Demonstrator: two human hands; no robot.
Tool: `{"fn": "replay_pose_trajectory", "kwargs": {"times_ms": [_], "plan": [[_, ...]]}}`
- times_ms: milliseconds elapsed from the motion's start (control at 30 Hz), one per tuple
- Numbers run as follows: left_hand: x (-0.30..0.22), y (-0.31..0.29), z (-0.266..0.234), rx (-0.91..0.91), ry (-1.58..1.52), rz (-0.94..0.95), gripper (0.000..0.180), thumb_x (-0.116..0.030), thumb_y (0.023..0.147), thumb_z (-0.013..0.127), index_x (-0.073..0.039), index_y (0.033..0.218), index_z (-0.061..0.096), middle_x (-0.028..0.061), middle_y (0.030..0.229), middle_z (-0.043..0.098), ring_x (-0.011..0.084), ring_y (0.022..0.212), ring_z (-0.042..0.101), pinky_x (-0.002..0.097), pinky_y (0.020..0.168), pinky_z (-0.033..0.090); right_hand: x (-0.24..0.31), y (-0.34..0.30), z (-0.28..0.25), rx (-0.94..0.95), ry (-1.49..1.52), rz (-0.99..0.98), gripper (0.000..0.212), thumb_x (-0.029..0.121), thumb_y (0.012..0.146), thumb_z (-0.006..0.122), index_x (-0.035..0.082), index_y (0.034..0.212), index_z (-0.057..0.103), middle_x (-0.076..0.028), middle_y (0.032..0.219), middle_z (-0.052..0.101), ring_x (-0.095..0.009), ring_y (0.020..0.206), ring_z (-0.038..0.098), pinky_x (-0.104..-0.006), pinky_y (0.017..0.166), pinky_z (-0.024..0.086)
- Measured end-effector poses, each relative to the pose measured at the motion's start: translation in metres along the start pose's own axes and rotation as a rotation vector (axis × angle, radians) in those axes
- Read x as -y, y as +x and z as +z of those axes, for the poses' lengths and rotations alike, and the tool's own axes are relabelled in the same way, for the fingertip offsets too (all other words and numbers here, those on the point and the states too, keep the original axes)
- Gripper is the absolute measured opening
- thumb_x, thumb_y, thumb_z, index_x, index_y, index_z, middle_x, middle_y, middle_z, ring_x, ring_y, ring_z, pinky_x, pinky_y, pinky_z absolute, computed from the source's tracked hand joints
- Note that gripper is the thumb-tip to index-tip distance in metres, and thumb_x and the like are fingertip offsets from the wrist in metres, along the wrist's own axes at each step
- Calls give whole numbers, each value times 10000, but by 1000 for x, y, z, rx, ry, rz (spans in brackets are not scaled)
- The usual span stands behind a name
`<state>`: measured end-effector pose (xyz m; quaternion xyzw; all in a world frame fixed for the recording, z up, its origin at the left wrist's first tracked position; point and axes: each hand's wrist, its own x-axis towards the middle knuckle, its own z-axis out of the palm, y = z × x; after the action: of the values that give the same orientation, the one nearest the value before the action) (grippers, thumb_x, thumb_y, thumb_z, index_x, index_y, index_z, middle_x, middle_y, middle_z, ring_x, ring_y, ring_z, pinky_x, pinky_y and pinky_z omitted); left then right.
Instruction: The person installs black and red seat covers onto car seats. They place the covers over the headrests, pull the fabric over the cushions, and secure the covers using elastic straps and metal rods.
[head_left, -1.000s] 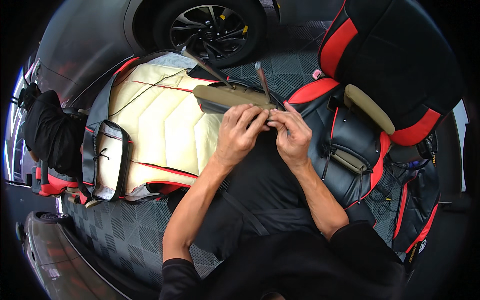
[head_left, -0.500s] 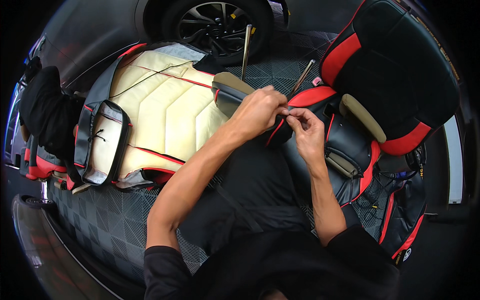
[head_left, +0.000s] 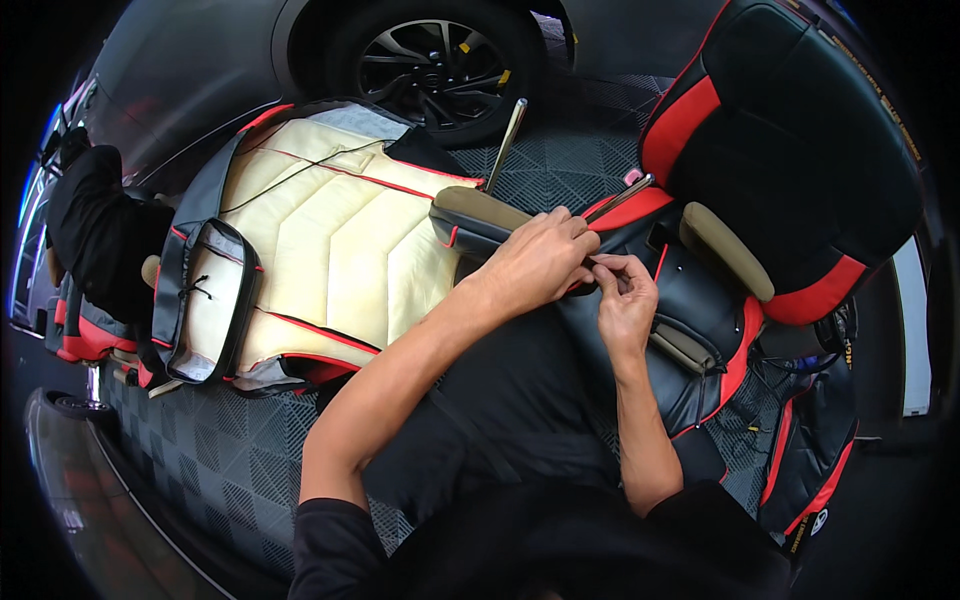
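A headrest (head_left: 478, 212) with a tan top, black sides and red piping lies in front of me, its two metal posts (head_left: 508, 140) pointing away. My left hand (head_left: 543, 258) is closed over the headrest's right end, fingertips pinching the edge of its black cover. Close beside it, my right hand (head_left: 627, 295) pinches the same edge between thumb and fingers. The fingertips of both hands nearly meet, and what exactly lies between them is mostly hidden. Beyond my right hand is a black and red car seat (head_left: 755, 160) with a tan armrest (head_left: 725, 250).
To the left, a seat cover (head_left: 340, 230) lies with its cream padded inside up. A person in black (head_left: 105, 240) is at the far left by another red and black seat. A car wheel (head_left: 435, 75) stands behind. Black covers (head_left: 810, 450) lie at right on the tiled floor (head_left: 220, 450).
Both hands have shifted slightly right and toward me, still pinching close together. The headrest has turned a little, its posts now tilting further right.
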<state>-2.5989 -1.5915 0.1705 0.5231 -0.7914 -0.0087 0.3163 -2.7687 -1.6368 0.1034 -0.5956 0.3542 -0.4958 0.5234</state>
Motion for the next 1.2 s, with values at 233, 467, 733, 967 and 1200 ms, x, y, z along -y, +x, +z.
{"fn": "replay_pose_trajectory", "kwargs": {"times_ms": [233, 467, 733, 967, 1200], "plan": [[31, -23, -56, 113, 161, -81, 354, -146, 776, 847, -45, 1070, 678, 76, 977, 646, 306, 1011, 618, 446, 892, 516, -10, 8, -4, -60, 20, -48, 29, -64, 973, 691, -39, 984, 700, -73, 982, 752, -105, 889, 690, -261, 837, 548], [77, -70, -101, 187, 233, -192, 261, -166, 806, 863, -60, 1017, 750, 117, 1257, 619, 346, 1218, 564, 440, 1053, 484, -15, 3, -17, -32, 30, -22, 40, -68, 971, 692, -33, 991, 692, -68, 997, 741, -110, 927, 680, -262, 886, 543], [47, -74, -77, 32, 27, -228, 176, 22, 899, 740, 9, 1044, 640, 150, 1397, 655, 370, 1126, 724, 424, 883, 637, -18, 3, -28, -57, 71, -25, 43, -66, 986, 679, -28, 1007, 675, -78, 1038, 739, -122, 962, 680, -268, 925, 539], [14, -76, -92, -8, 12, -208, 198, -8, 877, 792, 16, 1052, 704, 165, 1011, 775, 337, 903, 749, 388, 775, 608, 14, 15, -42, -47, -40, -73, 52, 19, 1044, 654, -16, 1011, 676, -49, 1018, 728, -92, 928, 658, -249, 892, 529], [8, -108, -72, -331, -421, -515, 145, -38, 934, 778, 33, 892, 659, 76, 728, 658, 116, 734, 633, 277, 724, 507, 69, 25, -29, 339, -398, -287, 612, 329, 807, 899, 46, 1313, 703, -94, 1083, 746, -280, 1055, 651, -392, 989, 496]]}}
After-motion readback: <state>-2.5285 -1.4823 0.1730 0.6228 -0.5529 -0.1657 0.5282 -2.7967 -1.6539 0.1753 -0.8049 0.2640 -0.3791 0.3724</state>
